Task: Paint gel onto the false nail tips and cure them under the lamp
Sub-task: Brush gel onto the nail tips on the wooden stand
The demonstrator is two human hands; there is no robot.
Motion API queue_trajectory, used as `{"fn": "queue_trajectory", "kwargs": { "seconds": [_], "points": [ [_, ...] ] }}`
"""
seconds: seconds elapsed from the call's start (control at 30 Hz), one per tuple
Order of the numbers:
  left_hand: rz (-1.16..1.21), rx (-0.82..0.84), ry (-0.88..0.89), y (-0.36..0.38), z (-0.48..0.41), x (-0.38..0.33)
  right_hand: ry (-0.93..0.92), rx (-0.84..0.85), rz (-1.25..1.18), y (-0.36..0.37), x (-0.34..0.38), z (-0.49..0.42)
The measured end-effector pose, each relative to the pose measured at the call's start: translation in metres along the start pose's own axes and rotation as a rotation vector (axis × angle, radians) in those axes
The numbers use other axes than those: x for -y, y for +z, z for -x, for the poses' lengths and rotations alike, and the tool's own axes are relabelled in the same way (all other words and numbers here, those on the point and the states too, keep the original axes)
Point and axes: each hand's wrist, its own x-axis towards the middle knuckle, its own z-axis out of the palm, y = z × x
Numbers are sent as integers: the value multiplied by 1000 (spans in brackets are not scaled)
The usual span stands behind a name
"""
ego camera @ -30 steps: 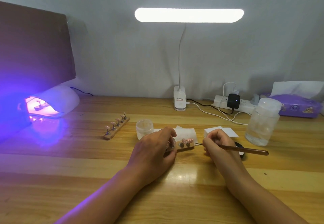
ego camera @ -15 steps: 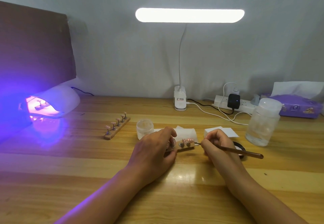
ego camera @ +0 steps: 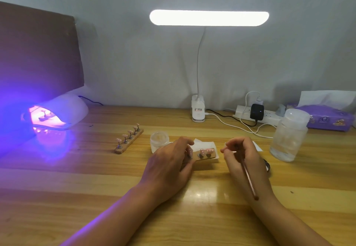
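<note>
A pale wooden table stands against a plain grey wall. At the back centre, a white desk lamp stands on a block-shaped base, its thin bent neck holding a long lit bar overhead. To the right of the base lies a white power strip with a black adapter plugged in, and a white cable trails over the tabletop. At far right lies a purple tissue pack with a white tissue sticking up. In front of it stands a clear plastic bottle with a domed cap. A brown board leans at far left.
</note>
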Motion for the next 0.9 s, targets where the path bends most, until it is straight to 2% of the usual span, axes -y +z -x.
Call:
{"fn": "queue_trajectory", "kwargs": {
  "seconds": [0.27,0.6,0.9],
  "points": [
    [24,4,73,0,1,-1,-97,117,147,8,0,4],
    [55,25,91,1,2,1,-174,96,216,10,-10,2],
    [47,51,93,1,2,1,-156,83,207,10,-10,2]
  ]
}}
